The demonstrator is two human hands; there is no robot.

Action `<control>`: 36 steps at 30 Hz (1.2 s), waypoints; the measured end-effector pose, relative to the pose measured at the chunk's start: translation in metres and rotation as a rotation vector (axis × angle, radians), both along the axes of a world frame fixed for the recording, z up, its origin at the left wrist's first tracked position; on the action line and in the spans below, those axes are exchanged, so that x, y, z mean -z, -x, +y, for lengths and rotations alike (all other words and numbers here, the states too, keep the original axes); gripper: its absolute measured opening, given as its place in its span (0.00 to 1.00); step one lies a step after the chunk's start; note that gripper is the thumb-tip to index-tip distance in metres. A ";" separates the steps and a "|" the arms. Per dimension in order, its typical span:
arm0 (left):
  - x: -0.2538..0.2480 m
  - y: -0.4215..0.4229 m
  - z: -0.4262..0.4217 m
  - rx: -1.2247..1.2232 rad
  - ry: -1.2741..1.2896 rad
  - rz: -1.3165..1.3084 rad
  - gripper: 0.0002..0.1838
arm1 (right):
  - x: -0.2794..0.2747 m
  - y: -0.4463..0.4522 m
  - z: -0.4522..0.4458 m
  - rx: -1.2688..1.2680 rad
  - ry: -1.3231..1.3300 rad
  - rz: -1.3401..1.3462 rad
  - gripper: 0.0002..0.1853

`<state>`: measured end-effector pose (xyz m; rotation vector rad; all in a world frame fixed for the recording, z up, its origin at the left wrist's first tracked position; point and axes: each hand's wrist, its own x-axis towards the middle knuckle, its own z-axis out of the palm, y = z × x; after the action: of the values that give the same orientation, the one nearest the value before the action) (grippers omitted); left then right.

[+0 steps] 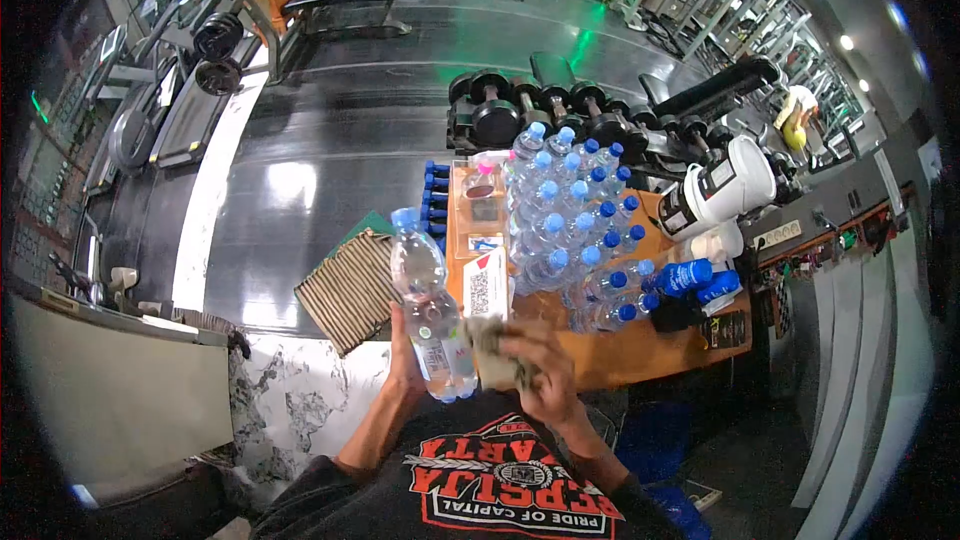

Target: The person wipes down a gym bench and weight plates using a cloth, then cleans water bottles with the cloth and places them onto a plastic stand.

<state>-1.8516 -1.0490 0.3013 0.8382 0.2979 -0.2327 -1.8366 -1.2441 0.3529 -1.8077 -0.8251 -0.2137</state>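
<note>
My left hand (403,362) is wrapped round a large clear water bottle (420,275) with a light blue cap, held nearly upright in front of my chest. In my right hand (547,377) is a crumpled greyish-green cloth (492,348), slightly blurred, close against the bottle's right side. Whether the cloth presses on the bottle, I cannot tell. Beyond the hands, rows of capped water bottles (552,230) stand on a wooden table (600,365). A white card with a printed code (487,285) stands just past the cloth.
White buckets (735,180) and blue cans (687,278) sit at the table's right. A clear-fronted wooden box (468,210) lies left of the bottles. Dumbbells (495,120) line a rack behind. A striped woven mat (345,290) is at the left. A person (797,115) is far right.
</note>
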 end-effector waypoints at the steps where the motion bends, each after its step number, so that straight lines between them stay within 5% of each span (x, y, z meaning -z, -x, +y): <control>1: 0.013 0.004 -0.003 0.021 0.162 0.084 0.51 | -0.005 -0.008 0.007 0.005 0.000 -0.001 0.25; 4: -0.011 0.006 -0.019 0.010 0.158 0.158 0.48 | -0.014 -0.015 0.034 0.130 0.199 -0.051 0.25; 7: 0.029 0.007 -0.004 -0.020 0.264 0.005 0.45 | -0.005 0.004 0.040 0.053 0.423 -0.234 0.28; 8: 0.036 0.009 0.001 0.004 0.374 -0.073 0.43 | -0.001 0.012 0.035 0.047 0.424 -0.236 0.28; 14: 0.029 0.005 0.012 0.046 0.128 0.029 0.46 | 0.015 0.031 -0.003 -0.355 0.326 0.004 0.31; 16: 0.034 0.001 0.011 0.036 0.087 -0.081 0.43 | 0.000 0.015 -0.008 -0.260 0.239 0.116 0.30; 20: -0.001 0.006 -0.002 0.190 0.186 0.066 0.39 | -0.010 -0.006 0.012 0.057 0.211 -0.168 0.27; 25: 0.009 0.005 0.000 0.059 -0.169 -0.038 0.44 | -0.005 0.011 0.034 0.070 0.420 -0.208 0.27; 27: 0.048 0.001 0.014 0.295 0.640 -0.045 0.48 | -0.001 0.026 0.027 -0.055 0.514 -0.231 0.27; 28: 0.045 0.000 0.008 0.048 0.332 -0.003 0.48 | 0.001 0.029 0.024 -0.057 0.514 -0.232 0.27; 30: 0.039 -0.004 0.021 -0.032 0.063 -0.075 0.43 | 0.005 0.033 0.016 -0.298 0.369 -0.088 0.27; 36: 0.026 -0.005 0.026 -0.111 0.066 -0.022 0.35 | -0.003 0.003 0.006 -0.175 0.260 -0.023 0.27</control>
<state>-1.8462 -1.0231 0.2748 0.7564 0.3135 -0.1284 -1.8395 -1.2383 0.3562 -1.9627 -1.0606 -0.0133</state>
